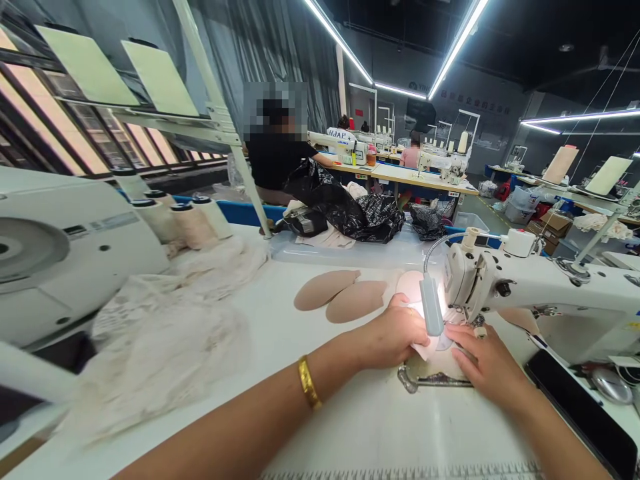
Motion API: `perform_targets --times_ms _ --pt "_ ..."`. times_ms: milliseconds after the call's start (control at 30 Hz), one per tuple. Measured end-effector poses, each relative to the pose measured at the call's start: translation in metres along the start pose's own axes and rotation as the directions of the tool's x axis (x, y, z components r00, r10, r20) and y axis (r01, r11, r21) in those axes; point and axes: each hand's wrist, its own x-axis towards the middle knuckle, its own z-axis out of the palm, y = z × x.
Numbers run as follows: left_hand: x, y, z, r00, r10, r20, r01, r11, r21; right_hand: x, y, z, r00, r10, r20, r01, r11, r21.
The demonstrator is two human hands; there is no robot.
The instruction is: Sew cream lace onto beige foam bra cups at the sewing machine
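My left hand [397,330] is closed on a pale pink fabric piece [425,348] at the sewing machine [500,277]. Part of that piece is hidden by my fingers and by the small grey lamp [432,307], which shines on the work. My right hand [483,357] lies with fingers stretched out, its fingertips at the cloth beside the needle area. Under the work shows the worn metal machine bed [425,373]. Left of my hands, two beige oval cup pieces [356,301] lie on the white table [280,373].
Crumpled white lace fabric [175,333] covers the left of the table, near several thread cones [193,227]. Black plastic bags [350,207] lie behind. A dark phone [580,407] rests at right. A co-worker [277,153] sits ahead.
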Motion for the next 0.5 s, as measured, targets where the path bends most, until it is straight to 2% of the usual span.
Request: perform_targets --times_ms 233,500 --pt "-0.0005 -0.0046 0.0056 0.999 0.013 -0.035 -0.013 1.0 0.027 -0.0001 0.0013 -0.0037 0.979 0.078 -0.186 -0.064 0.995 0.082" --pt "-0.0023 -0.0001 0.0061 1.0 0.008 -0.023 -0.007 1.0 0.03 -0.0015 0.0011 0.0001 0.973 0.155 -0.169 -0.136 0.983 0.12"
